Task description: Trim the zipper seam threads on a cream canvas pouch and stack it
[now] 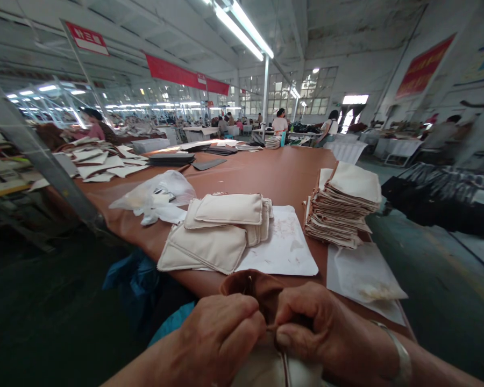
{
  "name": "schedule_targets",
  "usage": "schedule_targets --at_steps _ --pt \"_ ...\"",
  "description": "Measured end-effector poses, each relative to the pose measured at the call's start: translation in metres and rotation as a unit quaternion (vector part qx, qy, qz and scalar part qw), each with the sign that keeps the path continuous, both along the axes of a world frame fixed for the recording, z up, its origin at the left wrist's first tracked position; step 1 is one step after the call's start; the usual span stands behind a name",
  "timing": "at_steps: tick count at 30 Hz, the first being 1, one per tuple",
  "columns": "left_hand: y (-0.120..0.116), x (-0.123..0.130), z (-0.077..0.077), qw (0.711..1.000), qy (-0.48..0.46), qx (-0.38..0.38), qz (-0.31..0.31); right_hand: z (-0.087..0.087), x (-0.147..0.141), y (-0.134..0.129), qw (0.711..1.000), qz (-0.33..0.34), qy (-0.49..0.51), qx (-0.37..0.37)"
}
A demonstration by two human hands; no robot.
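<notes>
At the table's near edge, my left hand (221, 333) and my right hand (318, 322) are close together, both closed on a sewn cream-and-brown piece (262, 368). Thumbs and fingers pinch its edge, where a dark seam runs down the cream side. Brown material of the same piece bunches up beyond my knuckles. Exactly what lies between the fingertips is hidden. Just past my hands, several padded cream panels (210, 244) with stitched edges lie overlapped, partly on a white sheet (288, 250). A tall stack of cream, brown-edged pieces (339, 209) stands to the right.
Brown material covers the long table (262, 169). A clear plastic bag (157, 193) lies left of the panels, with dark flat sheets (171, 159) behind it. A metal post (56, 156) slants at left. Black items (435, 204) hang at right. Other people work farther back.
</notes>
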State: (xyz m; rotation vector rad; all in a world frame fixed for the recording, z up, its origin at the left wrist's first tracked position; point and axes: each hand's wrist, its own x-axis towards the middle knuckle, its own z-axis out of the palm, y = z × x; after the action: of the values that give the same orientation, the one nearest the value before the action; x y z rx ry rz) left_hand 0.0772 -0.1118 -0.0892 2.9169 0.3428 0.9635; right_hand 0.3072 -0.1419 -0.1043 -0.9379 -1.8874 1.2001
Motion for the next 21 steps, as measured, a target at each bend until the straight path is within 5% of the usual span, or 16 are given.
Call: schedule_targets --at_steps 3,8,13,21 --pt "0.002 -0.002 -0.001 1.000 0.028 0.004 -0.003 -0.001 -0.002 -0.002 1.000 -0.013 0.002 -0.008" --pt "0.005 -0.003 0.002 0.987 -0.005 -0.160 -0.021 0.000 -0.003 -0.002 0.999 0.006 -0.019 0.036" --pt "0.013 0.004 0.009 0.929 0.070 -0.363 0.028 0.003 -0.003 -0.003 0.995 0.017 -0.054 0.081" --pt "0.009 0.015 0.013 0.842 0.108 -0.529 0.014 0.006 -0.002 -0.002 0.991 0.042 -0.065 0.112"
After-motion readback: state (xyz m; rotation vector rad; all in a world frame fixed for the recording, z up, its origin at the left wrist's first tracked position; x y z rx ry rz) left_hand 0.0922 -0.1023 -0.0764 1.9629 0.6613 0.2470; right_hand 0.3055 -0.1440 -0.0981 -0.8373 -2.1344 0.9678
